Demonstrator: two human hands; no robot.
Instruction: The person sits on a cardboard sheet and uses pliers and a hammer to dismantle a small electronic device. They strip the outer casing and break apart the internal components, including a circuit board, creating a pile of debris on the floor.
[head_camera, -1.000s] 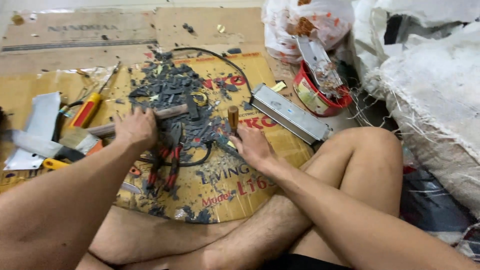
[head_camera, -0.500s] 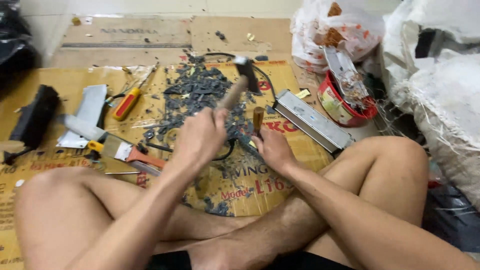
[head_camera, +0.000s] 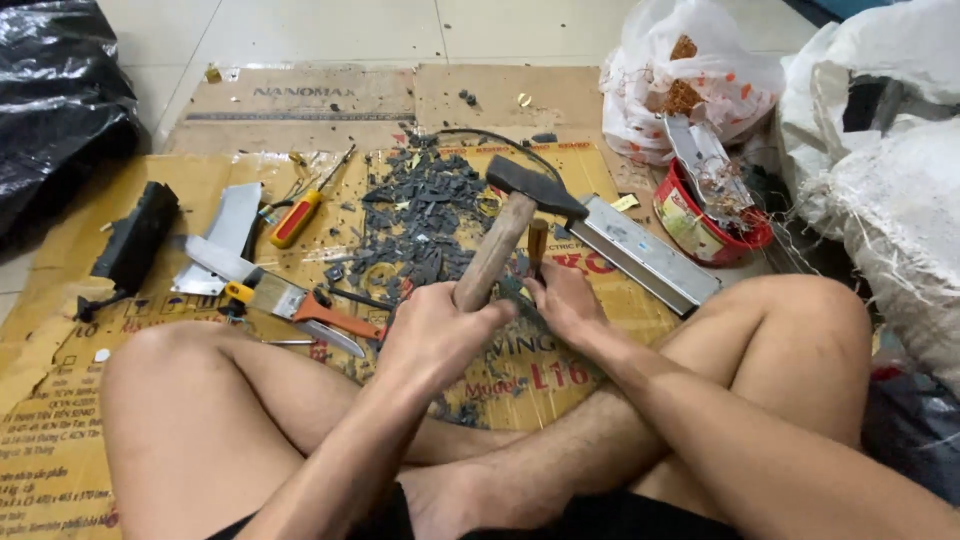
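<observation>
My left hand: fist wrapped tight round the wooden handle of a hammer, gripping near the bottom end, just above my crossed legs.
Hammer: raised and tilted, the handle slanting up and to the right; its dark steel head sits above the debris and over the near end of the metal housing.
My right hand: fingers pinched round the lower part of a short brown tool, holding it upright on the cardboard; I cannot tell what kind of tip it has, since my fingers hide it.
Hands to each other: close side by side, the hammer handle passing just left of the upright tool.
Debris pile: dark grey broken bits spread over the cardboard, just beyond both hands.
Cardboard: flattened yellow-brown sheets under everything, printed in red and black.
Metal housing: long silver box lying at a slant, right of the hammer head, near my right knee.
Red tub: right of the housing, holding a metal strip and wire scrap.
Orange-handled cutters: flat on the cardboard, left of my left hand.
Screwdriver: yellow and red handle, lying left of the debris.
Black part: far left on the cardboard.
</observation>
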